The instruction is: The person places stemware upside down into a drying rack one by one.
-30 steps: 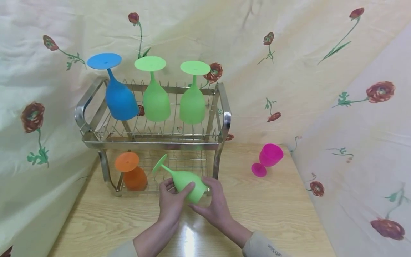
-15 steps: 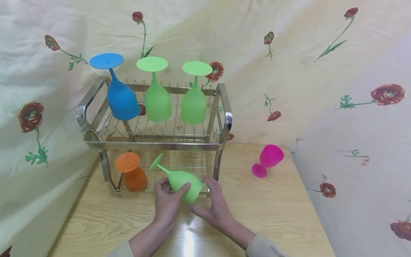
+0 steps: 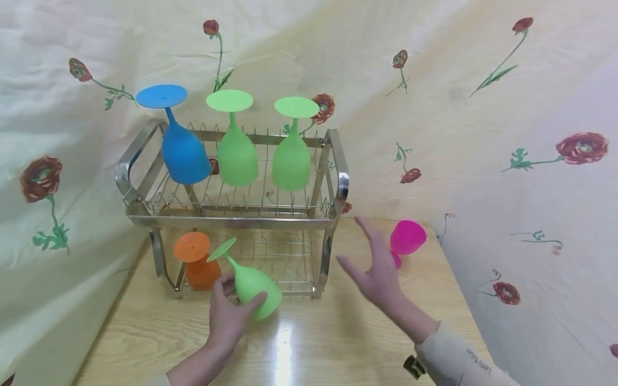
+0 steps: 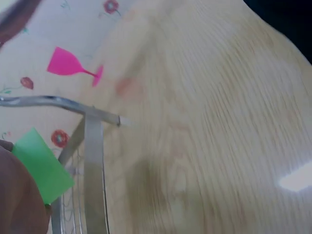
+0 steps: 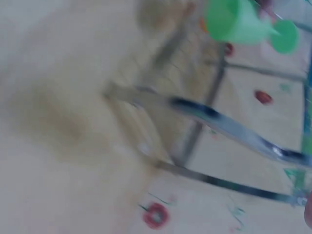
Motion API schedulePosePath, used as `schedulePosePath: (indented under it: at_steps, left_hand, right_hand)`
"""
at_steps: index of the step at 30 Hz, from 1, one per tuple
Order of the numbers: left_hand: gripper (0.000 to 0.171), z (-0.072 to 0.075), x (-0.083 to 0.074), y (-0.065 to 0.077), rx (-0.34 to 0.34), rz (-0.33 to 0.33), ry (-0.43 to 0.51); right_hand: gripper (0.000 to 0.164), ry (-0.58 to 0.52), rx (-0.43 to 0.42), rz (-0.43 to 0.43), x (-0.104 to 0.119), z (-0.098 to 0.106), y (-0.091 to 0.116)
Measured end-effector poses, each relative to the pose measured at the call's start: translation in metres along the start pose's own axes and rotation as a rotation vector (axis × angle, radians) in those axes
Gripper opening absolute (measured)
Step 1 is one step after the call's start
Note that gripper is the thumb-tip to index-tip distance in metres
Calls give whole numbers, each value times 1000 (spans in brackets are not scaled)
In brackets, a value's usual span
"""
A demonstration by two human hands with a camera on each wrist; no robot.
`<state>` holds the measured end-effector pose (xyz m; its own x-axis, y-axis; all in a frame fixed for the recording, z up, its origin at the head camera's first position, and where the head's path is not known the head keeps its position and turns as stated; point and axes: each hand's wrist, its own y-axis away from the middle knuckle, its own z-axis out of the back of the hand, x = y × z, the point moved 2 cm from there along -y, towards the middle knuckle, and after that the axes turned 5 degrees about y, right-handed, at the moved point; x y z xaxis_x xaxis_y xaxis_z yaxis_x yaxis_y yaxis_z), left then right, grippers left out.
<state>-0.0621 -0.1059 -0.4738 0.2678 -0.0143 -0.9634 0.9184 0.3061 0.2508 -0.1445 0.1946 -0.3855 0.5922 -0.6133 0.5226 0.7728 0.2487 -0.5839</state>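
Note:
In the head view my left hand [image 3: 229, 313] grips the bowl of a green goblet [image 3: 256, 289], tilted with its foot up to the left, in front of the rack's lower tier. Part of that goblet [image 4: 44, 165] also shows beside the hand in the left wrist view. My right hand [image 3: 379, 271] is in the air right of the rack, fingers spread and holding nothing. Just beyond it a magenta goblet [image 3: 407, 237] stands on the table, its foot partly hidden by the hand.
A two-tier metal dish rack [image 3: 232, 221] stands at the back left. Upside down on its top tier are a blue goblet [image 3: 185, 155] and two green goblets [image 3: 237, 158]. An orange goblet [image 3: 203, 272] is upside down on the lower tier. Flowered cloth [image 3: 367, 107] hangs behind the wooden table [image 3: 410, 305].
My right hand has left the green goblet and moved right, toward the magenta one. My left hand has carried the green goblet a little left and down.

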Motion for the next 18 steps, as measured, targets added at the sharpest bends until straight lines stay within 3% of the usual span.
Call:
schedulePosePath:
  at_steps: [8, 13, 18]
  left_hand:
    - [91, 8, 4, -19, 16, -200, -158]
    - [91, 12, 10, -30, 51, -363, -241]
    - [92, 15, 11, -40, 43, -581, -366]
  right_hand:
    - [85, -123, -10, -77, 1, 16, -63]
    - [82, -194, 30, -110, 7, 10, -82]
    - [78, -214, 19, -97, 8, 1, -92]
